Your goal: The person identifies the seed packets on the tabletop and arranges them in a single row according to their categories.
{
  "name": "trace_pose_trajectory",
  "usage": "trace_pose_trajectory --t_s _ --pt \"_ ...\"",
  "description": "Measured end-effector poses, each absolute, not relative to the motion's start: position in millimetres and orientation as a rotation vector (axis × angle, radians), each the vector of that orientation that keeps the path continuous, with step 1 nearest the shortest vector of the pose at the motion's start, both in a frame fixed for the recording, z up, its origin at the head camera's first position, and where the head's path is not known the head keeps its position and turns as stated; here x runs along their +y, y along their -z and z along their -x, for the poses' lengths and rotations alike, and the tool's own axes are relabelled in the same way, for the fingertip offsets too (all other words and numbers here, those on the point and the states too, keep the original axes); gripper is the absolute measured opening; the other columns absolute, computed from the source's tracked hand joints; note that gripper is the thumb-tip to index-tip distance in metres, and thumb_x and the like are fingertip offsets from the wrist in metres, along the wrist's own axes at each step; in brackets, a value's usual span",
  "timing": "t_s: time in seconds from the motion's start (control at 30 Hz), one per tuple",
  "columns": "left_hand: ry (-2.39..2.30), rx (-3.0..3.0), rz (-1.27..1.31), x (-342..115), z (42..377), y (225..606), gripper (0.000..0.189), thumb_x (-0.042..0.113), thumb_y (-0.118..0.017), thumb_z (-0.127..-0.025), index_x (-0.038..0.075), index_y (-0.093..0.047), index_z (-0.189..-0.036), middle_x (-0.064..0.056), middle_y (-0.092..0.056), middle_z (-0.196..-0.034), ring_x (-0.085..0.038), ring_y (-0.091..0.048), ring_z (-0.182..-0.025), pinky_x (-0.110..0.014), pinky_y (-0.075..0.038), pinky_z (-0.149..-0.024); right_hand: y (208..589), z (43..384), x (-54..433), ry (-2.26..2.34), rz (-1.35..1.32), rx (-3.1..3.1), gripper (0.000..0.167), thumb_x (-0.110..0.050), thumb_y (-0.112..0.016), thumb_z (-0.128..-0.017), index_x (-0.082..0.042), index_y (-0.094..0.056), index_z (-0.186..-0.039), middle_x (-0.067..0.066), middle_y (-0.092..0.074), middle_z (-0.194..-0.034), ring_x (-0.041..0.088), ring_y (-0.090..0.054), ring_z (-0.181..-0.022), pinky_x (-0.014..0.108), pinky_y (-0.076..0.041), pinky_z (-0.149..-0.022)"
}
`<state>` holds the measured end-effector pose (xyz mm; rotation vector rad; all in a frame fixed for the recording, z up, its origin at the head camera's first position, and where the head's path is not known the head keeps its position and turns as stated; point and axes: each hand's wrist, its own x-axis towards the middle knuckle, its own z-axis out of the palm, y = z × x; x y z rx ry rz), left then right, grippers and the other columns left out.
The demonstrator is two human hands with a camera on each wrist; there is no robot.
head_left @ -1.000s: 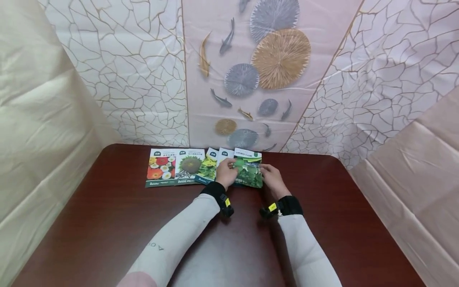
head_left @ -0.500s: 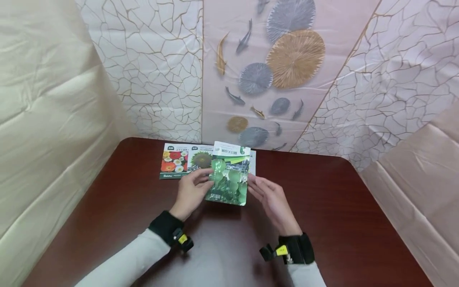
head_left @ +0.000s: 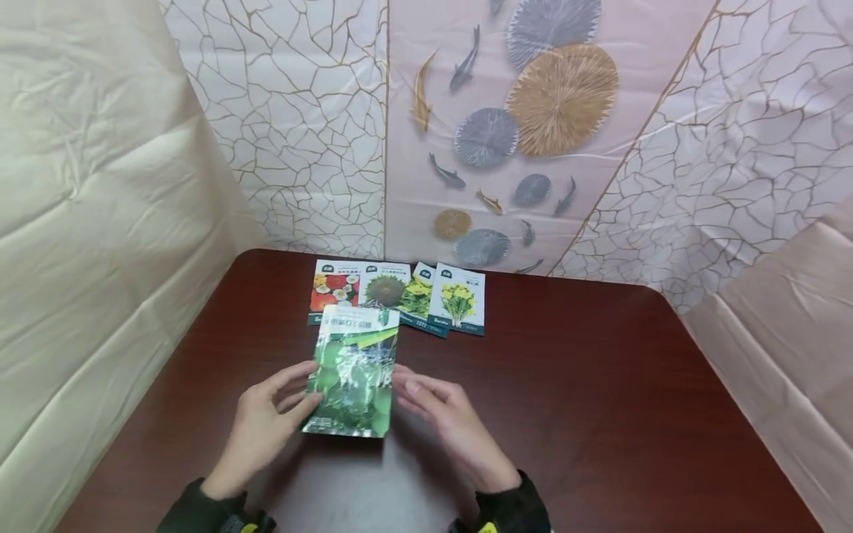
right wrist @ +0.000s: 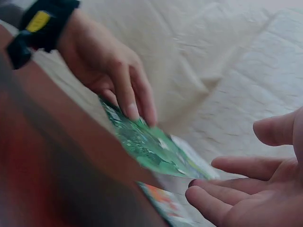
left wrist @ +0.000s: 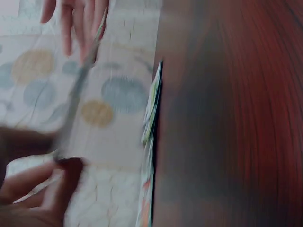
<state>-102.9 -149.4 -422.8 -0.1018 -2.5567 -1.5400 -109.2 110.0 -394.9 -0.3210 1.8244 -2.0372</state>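
Observation:
A green seed packet (head_left: 353, 377) with a white top hangs tilted above the table's near half. My left hand (head_left: 263, 422) pinches its left edge between thumb and fingers. On the packet's other side is my right hand (head_left: 453, 426). Its fingers are nearly straight, and the fingertips are at the packet's edge. In the right wrist view my right thumb (right wrist: 277, 130) stands apart from the packet. Seen nearly edge-on in the left wrist view, the packet (left wrist: 78, 92) is a thin blurred strip.
Several other seed packets lie in an overlapping row at the back of the dark red table (head_left: 566, 385): a red-flower packet (head_left: 331, 285), a sunflower packet (head_left: 384, 287) and a yellow-flower packet (head_left: 458, 300) among them. A patterned cloth wall (head_left: 440, 126) rises behind.
The green packet has been lifted off the row and brought toward the body and left. Both hands moved with it. The yellow-flower packet at the row's right end is now uncovered.

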Motion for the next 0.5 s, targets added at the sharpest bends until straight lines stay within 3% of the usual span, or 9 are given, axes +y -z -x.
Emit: trace_pose_trajectory --t_s 0.1,0.23,0.33,0.5 --pt "1.284 -2.772 0.111 -167 99 425 0.056 0.019 -0.079 -0.08 0.009 -0.058 -0.131 -0.018 -0.06 -0.132 -0.034 -0.062 -0.116 -0.042 -0.056 -0.09 404 114 86 1.975 0.318 1.79 0.05 -0.027 -0.051 -0.101 0.006 -0.046 -0.138 0.016 -0.034 -0.155 0.028 -0.031 -0.145 0.039 -0.038 -0.113" --pt "1.066 -3.006 0.117 -183 100 430 0.074 0.029 -0.079 -0.08 -0.001 -0.047 -0.14 -0.031 -0.04 -0.146 -0.048 -0.046 -0.129 -0.059 -0.046 -0.098 414 123 54 1.914 0.267 1.782 0.049 -0.026 -0.051 -0.101 0.006 -0.046 -0.138 0.021 -0.033 -0.154 0.031 -0.033 -0.144 0.042 -0.04 -0.112" --pt "1.037 -3.078 0.137 -188 104 436 0.079 0.028 -0.078 -0.081 -0.005 -0.041 -0.142 -0.036 -0.023 -0.152 -0.053 -0.037 -0.133 -0.064 -0.041 -0.1 419 130 38 1.86 0.236 1.812 0.049 -0.027 -0.051 -0.101 0.005 -0.047 -0.139 0.021 -0.035 -0.153 0.032 -0.037 -0.141 0.045 -0.041 -0.112" --pt "0.966 -3.102 0.147 -194 110 439 0.078 0.026 -0.078 -0.08 -0.007 -0.042 -0.141 -0.038 -0.021 -0.151 -0.055 -0.038 -0.13 -0.068 -0.041 -0.096 426 140 21 1.746 0.259 1.899 0.048 -0.03 -0.051 -0.101 0.003 -0.052 -0.136 0.018 -0.047 -0.146 0.03 -0.045 -0.136 0.043 -0.043 -0.11"
